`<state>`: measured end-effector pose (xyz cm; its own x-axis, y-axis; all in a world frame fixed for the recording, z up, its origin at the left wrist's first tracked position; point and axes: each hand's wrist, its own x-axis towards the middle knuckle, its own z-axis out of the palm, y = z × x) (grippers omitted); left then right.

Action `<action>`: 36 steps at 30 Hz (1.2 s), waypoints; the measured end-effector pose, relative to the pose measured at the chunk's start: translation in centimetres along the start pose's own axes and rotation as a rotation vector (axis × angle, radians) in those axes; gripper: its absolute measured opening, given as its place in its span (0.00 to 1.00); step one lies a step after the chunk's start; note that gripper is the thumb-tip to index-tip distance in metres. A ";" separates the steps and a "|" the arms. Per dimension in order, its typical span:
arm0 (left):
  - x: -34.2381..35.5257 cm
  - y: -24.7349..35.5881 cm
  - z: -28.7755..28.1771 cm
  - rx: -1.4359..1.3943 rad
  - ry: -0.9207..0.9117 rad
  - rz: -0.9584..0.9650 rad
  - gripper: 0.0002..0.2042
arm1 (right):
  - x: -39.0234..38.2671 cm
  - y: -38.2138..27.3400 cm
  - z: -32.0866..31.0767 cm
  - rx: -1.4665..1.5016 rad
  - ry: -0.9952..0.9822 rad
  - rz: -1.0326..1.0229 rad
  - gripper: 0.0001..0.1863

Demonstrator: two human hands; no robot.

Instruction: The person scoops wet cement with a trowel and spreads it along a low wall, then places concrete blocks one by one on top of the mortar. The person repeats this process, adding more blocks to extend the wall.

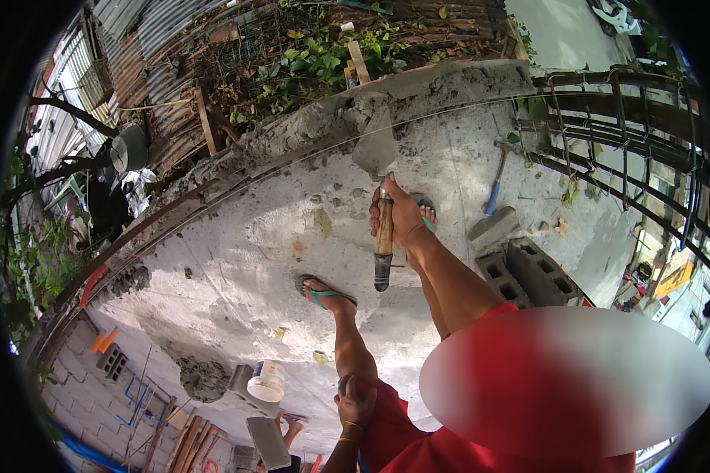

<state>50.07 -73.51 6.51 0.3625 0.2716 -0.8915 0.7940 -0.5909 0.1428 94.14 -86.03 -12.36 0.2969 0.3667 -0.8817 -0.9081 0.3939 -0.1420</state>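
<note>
My right hand (403, 210) is closed around the wooden handle of a trowel (375, 148). Its pointed grey blade extends away from me, with the tip against or just over the wet mortar (308, 130) along the slab's far edge. A thin taut string (284, 146) runs along that edge and passes by the blade. Lower in the view, my left hand (356, 402) rests over my bent knee, holding no tool, fingers partly spread. My sandalled feet stand on the concrete slab (244, 236).
A hammer (495, 191) with a blue handle lies right of the trowel, near hollow concrete blocks (521, 272). A rebar cage (623, 130) juts in at right. Lower left are a mortar heap (203, 379), a white bucket (267, 381) and another person's leg (292, 431). Rusty corrugated roofing (146, 63) lies beyond the edge.
</note>
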 end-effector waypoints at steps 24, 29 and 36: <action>-6.2 -27.3 -4.4 -0.975 0.243 -0.272 0.41 | -13.7 43.9 29.7 -1.586 -0.059 0.412 0.16; -6.1 -31.8 -5.9 -1.136 0.176 -0.375 0.43 | -12.2 58.6 41.5 -2.262 -0.505 0.121 0.19; -7.1 -39.9 -7.7 -1.327 0.415 -0.410 0.39 | -11.3 71.2 56.8 -2.329 -0.983 -0.117 0.24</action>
<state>19.55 -45.98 10.45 -0.0672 0.5776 -0.8136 0.6496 0.6442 0.4037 42.91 -14.25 13.09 -0.2638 0.7632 -0.5898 0.5493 -0.3838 -0.7423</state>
